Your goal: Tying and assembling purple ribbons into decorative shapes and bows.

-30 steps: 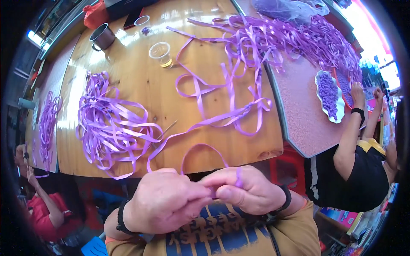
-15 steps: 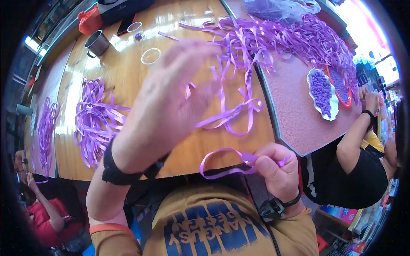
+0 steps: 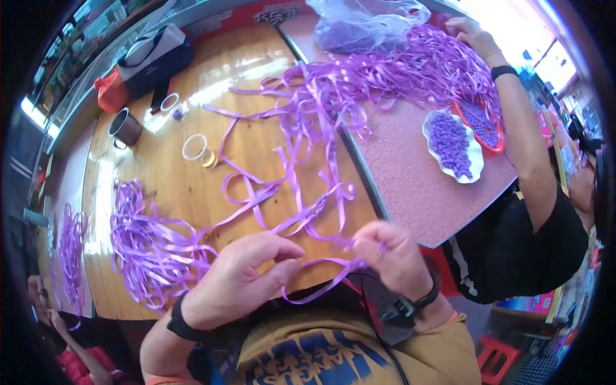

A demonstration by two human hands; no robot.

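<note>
Your ribbon (image 3: 351,267) is smooth, satiny cloth; your surface (image 3: 183,199), glossy wood; the mug (image 3: 127,129), shiny metal; the bag (image 3: 362,31), crinkled translucent plastic.

I see a metal mug (image 3: 126,129), clear cup (image 3: 203,153); red bag (image 3: 111,90) beside dark tote (image 3: 157,69), probably cloth; red stool (image 3: 498,357).

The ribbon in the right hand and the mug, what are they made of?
The ribbon looks like smooth fabric, maybe satin: it's thin, flat and curves softly. The mug looks like dark, shiny metal, probably steel, because its side gleams greyish.
</note>
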